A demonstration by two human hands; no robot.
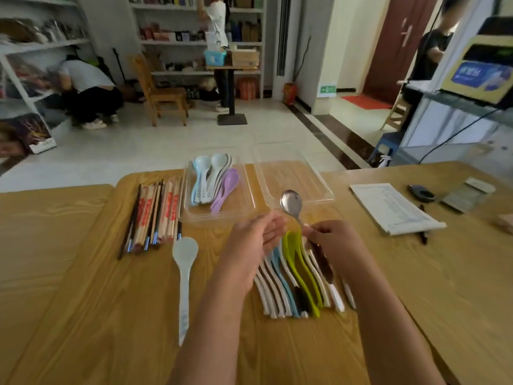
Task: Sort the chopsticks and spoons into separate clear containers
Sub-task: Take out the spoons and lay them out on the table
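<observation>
Right hand [330, 243] is pinching the handle of a metal spoon [291, 202], bowl raised just short of a clear container [291, 176]. Left hand [258, 240], blurred, is apparently hovering loose-fingered, gripping nothing. Plastic spoons [294, 287] are lying beneath both hands. A long white spoon [184, 270] and chopsticks [152, 215] are lying left of the left hand, and a spoon-holding container [205, 218] is sitting beyond it.

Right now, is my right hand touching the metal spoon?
Touching. The head view shows the right hand pinching the metal spoon by its handle.
</observation>
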